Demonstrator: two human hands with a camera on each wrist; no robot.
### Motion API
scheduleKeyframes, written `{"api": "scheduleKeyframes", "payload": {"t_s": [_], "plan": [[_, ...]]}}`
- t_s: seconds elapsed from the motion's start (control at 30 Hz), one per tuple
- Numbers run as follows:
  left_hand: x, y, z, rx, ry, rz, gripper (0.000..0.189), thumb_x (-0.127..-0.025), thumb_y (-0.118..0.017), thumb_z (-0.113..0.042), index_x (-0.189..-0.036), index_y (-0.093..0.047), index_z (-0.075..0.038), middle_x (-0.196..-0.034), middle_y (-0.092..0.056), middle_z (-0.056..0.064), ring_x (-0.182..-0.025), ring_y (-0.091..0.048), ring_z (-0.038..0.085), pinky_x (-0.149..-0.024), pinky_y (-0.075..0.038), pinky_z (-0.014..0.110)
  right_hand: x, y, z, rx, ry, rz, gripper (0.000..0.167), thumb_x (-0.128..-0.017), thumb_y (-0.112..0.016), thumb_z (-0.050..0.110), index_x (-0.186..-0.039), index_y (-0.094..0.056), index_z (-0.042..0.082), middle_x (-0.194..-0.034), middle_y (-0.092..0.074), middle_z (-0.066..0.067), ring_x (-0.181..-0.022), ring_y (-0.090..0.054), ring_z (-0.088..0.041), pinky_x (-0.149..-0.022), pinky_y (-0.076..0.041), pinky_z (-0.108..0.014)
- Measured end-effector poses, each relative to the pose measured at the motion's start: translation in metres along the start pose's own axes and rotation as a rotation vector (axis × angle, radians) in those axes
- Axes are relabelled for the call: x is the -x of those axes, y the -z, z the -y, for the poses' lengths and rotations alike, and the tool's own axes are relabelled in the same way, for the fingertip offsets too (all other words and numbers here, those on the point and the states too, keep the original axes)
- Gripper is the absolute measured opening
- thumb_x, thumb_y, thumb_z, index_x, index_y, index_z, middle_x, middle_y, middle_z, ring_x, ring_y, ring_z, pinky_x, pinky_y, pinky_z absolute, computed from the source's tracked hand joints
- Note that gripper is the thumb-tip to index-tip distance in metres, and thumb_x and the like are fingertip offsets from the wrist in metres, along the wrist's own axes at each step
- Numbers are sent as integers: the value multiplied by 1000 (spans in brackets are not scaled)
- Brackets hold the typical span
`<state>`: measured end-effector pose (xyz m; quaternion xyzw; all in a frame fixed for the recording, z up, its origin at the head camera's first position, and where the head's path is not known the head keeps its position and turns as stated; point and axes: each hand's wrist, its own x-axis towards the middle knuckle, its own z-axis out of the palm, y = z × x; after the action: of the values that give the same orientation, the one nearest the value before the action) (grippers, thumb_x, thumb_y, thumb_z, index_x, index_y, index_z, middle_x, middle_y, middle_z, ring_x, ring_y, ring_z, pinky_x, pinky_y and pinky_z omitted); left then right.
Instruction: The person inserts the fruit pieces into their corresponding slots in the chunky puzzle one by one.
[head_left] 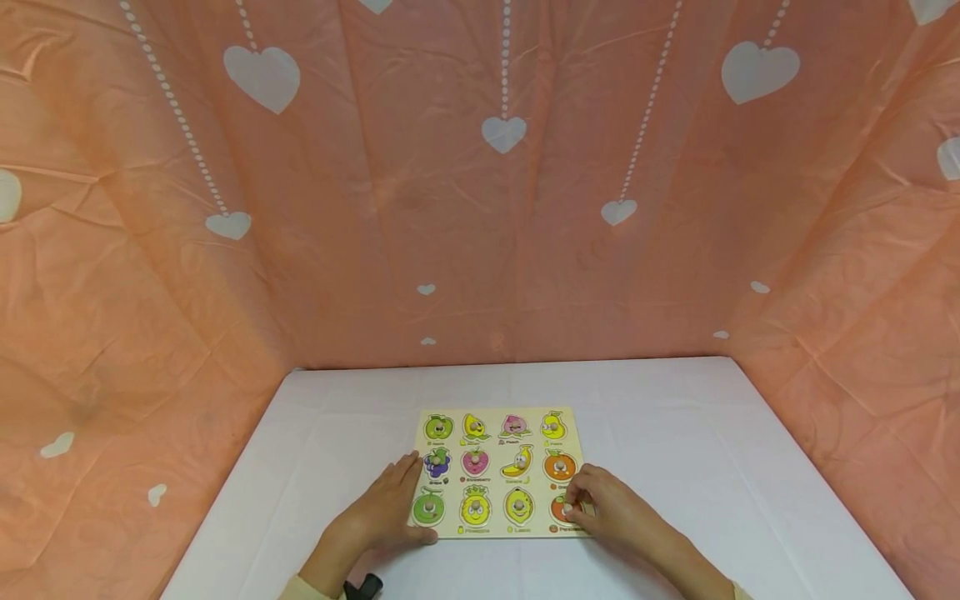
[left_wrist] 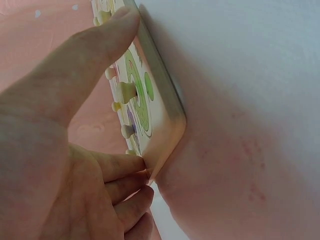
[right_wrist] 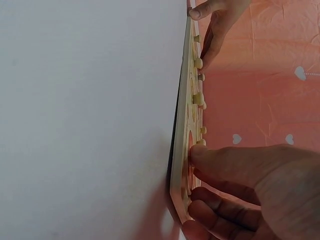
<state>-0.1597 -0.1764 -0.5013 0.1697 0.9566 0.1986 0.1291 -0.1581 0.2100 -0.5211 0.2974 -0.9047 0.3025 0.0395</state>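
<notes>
A wooden fruit puzzle board [head_left: 497, 504] lies flat on the table, its knobbed pieces set in rows. My left hand [head_left: 378, 508] rests against its near left corner. The thumb lies along the front edge and the outstretched fingers touch the left side, beside the green melon piece [left_wrist: 141, 100]. At the near right corner, my right hand [head_left: 618, 510] pinches the knob of the red persimmon piece [head_left: 557, 509] between thumb and forefinger. These fingers hide the knob and part of the piece. Just behind it sits the orange piece [head_left: 560, 467].
A white cloth covers the table [head_left: 322, 425]. Pink-orange fabric with white hearts [head_left: 502, 250] hangs behind it and along both sides. A dark strap end [head_left: 365, 587] shows by the left wrist.
</notes>
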Motion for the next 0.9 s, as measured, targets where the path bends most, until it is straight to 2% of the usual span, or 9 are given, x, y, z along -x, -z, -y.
{"api": "scheduleKeyframes", "payload": {"t_s": [0.57,0.9], "plan": [[0,0,-2,6,6,-5,119,-78,-95,-46,-162,-32,12,-171,-28,30,-161,-25,44,-133,-23,57,-2,4,-1,-32,-28,52,20,-90,-87,13,-88,-68,21,-91,-58,15,-84,-52,-2,-71,-49,-24],[2,-2,3,-4,18,-9,120,-79,-93,-51,-163,-32,9,-173,-27,26,-161,-25,43,-133,-25,57,-1,12,0,-28,-100,79,19,-93,-86,29,-89,-68,27,-92,-58,17,-85,-53,-1,-72,-49,-23]]}}
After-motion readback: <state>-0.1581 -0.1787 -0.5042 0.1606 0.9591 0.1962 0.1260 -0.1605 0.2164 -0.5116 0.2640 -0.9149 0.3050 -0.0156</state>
